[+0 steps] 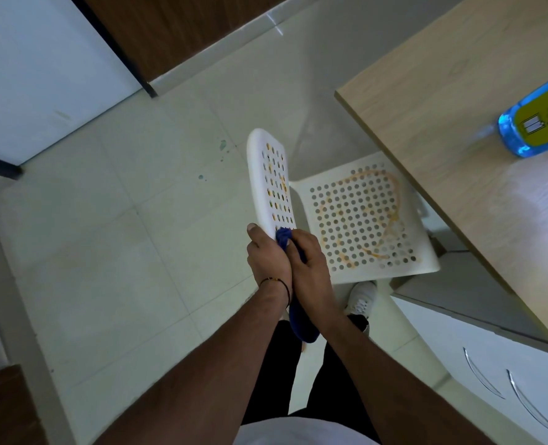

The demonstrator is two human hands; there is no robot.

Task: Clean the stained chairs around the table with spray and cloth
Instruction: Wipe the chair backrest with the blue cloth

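A white perforated chair stands pushed partly under the table; its seat (366,220) carries looping orange-yellow stains, and its backrest (269,178) shows more stains around the holes. My left hand (266,255) grips the near end of the backrest, thumb on its outer face. My right hand (308,261) holds a dark blue cloth (284,237) bunched against the backrest's inner face, with the cloth's tail (300,326) hanging below my wrists. A blue spray bottle (537,120) with a yellow label lies on the wooden table (443,91) at the right.
Pale floor tiles (121,236) with a few small greenish spots spread to the left. A white cabinet (507,364) with curved metal handles sits at the lower right under the table. A white panel with a dark frame stands at the upper left. My shoe (361,300) is by the chair.
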